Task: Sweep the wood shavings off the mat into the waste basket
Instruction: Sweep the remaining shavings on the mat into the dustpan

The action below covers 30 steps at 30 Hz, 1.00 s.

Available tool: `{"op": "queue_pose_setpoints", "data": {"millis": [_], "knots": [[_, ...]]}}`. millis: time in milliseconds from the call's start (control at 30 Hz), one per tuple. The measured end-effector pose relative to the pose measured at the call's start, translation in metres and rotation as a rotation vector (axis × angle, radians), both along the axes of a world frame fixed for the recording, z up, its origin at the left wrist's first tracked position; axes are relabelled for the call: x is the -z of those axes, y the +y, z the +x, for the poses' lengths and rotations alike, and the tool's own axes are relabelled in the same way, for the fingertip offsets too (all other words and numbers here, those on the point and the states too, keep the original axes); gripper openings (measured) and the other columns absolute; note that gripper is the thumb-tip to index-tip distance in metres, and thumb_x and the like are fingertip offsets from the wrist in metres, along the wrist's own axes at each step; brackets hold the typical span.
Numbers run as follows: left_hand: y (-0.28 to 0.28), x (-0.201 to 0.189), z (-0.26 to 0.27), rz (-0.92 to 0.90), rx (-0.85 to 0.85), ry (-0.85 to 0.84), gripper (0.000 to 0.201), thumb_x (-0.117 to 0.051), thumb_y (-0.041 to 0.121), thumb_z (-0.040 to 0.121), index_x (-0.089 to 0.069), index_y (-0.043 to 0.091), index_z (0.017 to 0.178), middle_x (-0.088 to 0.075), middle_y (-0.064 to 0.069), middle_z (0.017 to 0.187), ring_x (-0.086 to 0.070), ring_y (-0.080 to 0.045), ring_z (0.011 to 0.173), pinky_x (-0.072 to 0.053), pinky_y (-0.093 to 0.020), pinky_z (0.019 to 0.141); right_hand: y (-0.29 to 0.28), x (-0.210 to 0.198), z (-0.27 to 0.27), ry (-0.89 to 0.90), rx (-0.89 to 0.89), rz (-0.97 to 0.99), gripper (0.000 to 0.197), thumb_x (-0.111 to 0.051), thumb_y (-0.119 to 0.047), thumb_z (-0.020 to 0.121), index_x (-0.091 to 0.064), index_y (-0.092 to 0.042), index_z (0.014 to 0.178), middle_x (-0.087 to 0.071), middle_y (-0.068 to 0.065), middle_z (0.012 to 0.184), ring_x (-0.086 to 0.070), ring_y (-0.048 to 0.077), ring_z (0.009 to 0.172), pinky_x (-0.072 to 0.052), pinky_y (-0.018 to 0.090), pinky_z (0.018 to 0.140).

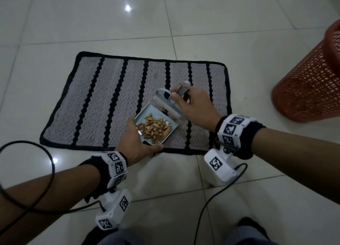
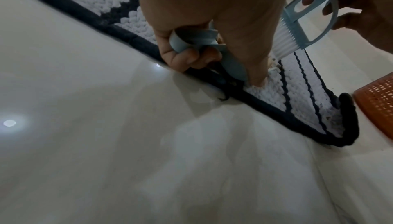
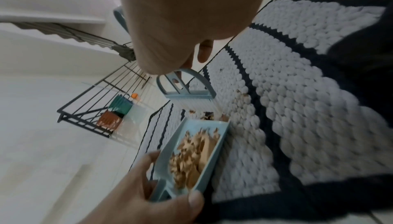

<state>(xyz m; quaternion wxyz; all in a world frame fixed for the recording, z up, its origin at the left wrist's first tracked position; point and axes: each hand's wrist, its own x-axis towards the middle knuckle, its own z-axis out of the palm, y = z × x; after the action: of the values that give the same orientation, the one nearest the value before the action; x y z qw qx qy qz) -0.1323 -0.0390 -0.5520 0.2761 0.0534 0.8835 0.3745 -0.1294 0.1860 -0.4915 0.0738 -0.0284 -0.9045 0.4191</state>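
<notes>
Sweeping step nearly done — most wood shavings (image 1: 153, 129) sit in the dustpan (image 1: 147, 114) on the mat (image 1: 92, 105), a few bits left at its lip. Next: brush those in, then carry to the waste basket (image 1: 305, 90), kept level. Left hand (image 1: 137, 145) wraps the pan's handle; right hand (image 1: 195, 105) pinches the brush (image 1: 166, 105).

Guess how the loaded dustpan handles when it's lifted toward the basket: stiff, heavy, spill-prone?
Probably stiff: the dustpan looks like moulded plastic and holds its shape in the left hand. Likely light: the wood shavings are thin curls. Spill-prone, though: they're piled loose, the front lip is open, so tilting forward or jolting toward the waste basket could shed some.
</notes>
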Motion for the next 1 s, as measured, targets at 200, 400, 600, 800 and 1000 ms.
{"op": "queue_pose_setpoints", "data": {"millis": [200, 400, 600, 800, 1000], "knots": [[-0.025, -0.014, -0.013, -0.085, 0.106, 0.005, 0.119, -0.092, 0.051, 0.053, -0.019, 0.021, 0.143, -0.054, 0.006, 0.12, -0.059, -0.016, 0.101, -0.051, -0.033, 0.085, 0.002, -0.003, -0.032, -0.058, -0.091, 0.066, 0.02, -0.06, -0.028, 0.096, -0.073, -0.017, 0.107, -0.074, 0.003, 0.093, -0.065, 0.017, 0.078, -0.049, 0.029, 0.069], [-0.037, -0.021, -0.017, -0.113, 0.153, -0.023, 0.12, -0.092, 0.053, 0.051, -0.021, 0.023, 0.142, -0.056, 0.009, 0.118, -0.059, -0.013, 0.1, -0.05, -0.03, 0.087, 0.002, 0.006, -0.034, 0.006, -0.25, 0.397, 0.015, -0.066, -0.017, 0.091, -0.075, -0.01, 0.1, -0.075, 0.011, 0.09, -0.062, 0.032, 0.08, -0.039, 0.033, 0.08], [-0.028, -0.025, -0.024, -0.116, 0.194, -0.006, 0.124, -0.093, 0.046, 0.054, -0.018, 0.022, 0.149, -0.05, 0.011, 0.118, -0.054, -0.012, 0.105, -0.044, -0.026, 0.093, -0.002, 0.012, -0.01, -0.012, -0.188, 0.355, 0.015, -0.064, -0.012, 0.09, -0.075, -0.013, 0.101, -0.072, 0.008, 0.086, -0.051, 0.027, 0.087, -0.046, 0.046, 0.072], [-0.025, -0.024, -0.037, -0.164, 0.279, -0.011, 0.129, -0.093, 0.047, 0.054, -0.014, 0.023, 0.153, -0.055, 0.004, 0.133, -0.057, -0.018, 0.114, -0.043, -0.026, 0.097, 0.009, 0.014, 0.022, -0.026, -0.123, 0.261, 0.02, -0.06, -0.015, 0.088, -0.076, -0.015, 0.102, -0.072, -0.004, 0.093, -0.049, 0.018, 0.086, -0.042, 0.035, 0.072], [-0.033, -0.035, -0.074, -0.326, 0.452, -0.019, 0.136, -0.093, 0.054, 0.049, -0.008, 0.032, 0.153, -0.053, -0.001, 0.139, -0.057, -0.023, 0.115, -0.045, -0.032, 0.098, 0.043, 0.0, 0.035, -0.011, 0.187, 0.214, 0.027, -0.054, -0.03, 0.099, -0.071, -0.01, 0.104, -0.07, 0.011, 0.078, -0.061, 0.024, 0.066, -0.049, 0.036, 0.059]]}}
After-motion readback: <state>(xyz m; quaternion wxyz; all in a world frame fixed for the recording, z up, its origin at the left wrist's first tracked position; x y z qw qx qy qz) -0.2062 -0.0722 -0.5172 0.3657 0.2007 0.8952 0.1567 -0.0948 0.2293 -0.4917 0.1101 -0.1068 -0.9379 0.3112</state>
